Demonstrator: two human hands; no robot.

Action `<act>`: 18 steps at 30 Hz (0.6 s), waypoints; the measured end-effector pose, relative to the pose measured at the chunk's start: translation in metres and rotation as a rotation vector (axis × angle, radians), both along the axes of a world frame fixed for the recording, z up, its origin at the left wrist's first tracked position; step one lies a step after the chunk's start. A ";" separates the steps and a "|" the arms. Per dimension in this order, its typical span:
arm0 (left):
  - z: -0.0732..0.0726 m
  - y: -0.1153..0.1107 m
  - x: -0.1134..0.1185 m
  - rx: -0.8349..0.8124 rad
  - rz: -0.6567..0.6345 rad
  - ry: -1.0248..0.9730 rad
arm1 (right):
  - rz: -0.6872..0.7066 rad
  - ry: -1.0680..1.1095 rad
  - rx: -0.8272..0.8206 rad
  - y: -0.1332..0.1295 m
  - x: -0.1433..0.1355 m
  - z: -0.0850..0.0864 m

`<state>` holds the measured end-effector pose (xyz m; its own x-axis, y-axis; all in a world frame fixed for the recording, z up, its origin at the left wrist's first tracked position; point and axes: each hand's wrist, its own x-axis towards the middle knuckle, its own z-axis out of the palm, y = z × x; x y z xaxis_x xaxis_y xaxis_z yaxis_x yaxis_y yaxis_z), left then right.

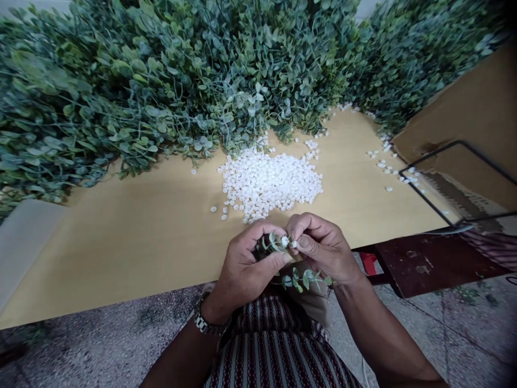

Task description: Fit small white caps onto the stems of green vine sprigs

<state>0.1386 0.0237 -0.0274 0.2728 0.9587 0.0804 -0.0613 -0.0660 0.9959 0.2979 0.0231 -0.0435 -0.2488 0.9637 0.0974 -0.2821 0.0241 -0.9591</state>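
My left hand (252, 267) is closed around an artificial leafy sprig (273, 243), with thumb and fingers near a white piece on its stem. Close beside it, my right hand (323, 248) pinches a small white plastic ring (294, 244) between thumb and forefinger. A leafy strand (305, 278) hangs below the hands, over the table's front edge. Just beyond the hands lies a heap of small white rings (270, 180) on the table.
Dense artificial green foliage (181, 75) is piled along the back of the yellowish table (141, 231). To the right stand a cardboard box (464, 118) and a black metal frame (428, 151). Loose rings lie near them. A dark red stool (436, 264) is below right.
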 end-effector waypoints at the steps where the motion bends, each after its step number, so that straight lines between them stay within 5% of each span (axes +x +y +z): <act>1: 0.000 0.000 0.000 0.018 0.016 0.004 | -0.002 0.001 0.011 0.000 0.000 -0.001; 18: -0.007 -0.004 0.003 0.176 0.090 0.012 | 0.027 0.076 0.059 -0.001 0.002 -0.002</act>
<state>0.1420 0.0202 -0.0339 0.1888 0.9507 0.2460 -0.0354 -0.2438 0.9692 0.2996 0.0218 -0.0453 -0.2645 0.9487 0.1734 -0.3550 0.0714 -0.9321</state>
